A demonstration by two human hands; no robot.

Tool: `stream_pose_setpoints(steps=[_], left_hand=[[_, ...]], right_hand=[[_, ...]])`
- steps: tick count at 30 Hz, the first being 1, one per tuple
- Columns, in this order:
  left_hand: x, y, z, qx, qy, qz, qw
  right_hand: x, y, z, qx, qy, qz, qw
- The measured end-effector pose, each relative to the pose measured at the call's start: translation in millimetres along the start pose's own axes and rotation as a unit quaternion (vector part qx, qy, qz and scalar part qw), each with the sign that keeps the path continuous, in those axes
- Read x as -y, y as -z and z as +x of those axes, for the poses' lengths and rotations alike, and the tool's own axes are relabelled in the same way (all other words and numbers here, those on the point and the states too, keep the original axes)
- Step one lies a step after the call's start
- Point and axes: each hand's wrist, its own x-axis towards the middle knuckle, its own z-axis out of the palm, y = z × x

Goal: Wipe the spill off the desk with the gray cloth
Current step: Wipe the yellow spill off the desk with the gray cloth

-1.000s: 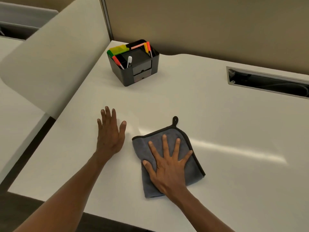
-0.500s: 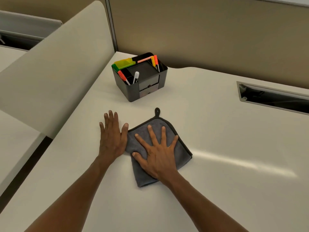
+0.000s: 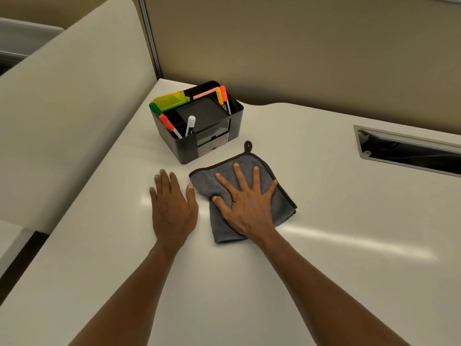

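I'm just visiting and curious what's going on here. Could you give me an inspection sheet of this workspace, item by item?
Surface: white desk, glossy with light streaks; no spill visible.
Job's things: gray cloth, folded, flat on the desk, hanging loop toward the partition.
Clutter: black organizer holding markers and highlighters, just behind the cloth; whether they touch is unclear.
Grippers: right hand spread flat, pressing the cloth; left hand flat on bare desk beside it.
Cables: none on the desk; cable slot too dark to see into.
Surroundings: beige partition behind, white divider on the left.
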Motion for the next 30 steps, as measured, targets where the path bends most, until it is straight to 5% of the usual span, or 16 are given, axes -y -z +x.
stream_pose_setpoints(steps=[16,30], left_hand=[[-8,4,-3,-0.017,0.003,0.021,1.0],[-8,2,-3,-0.027,-0.011,0.032,0.999]], right_hand=[[-102,22,96,-0.001,-0.074,-0.006,0.997],[-121,33,181,0.007,-0.1,-0.006,0.995]])
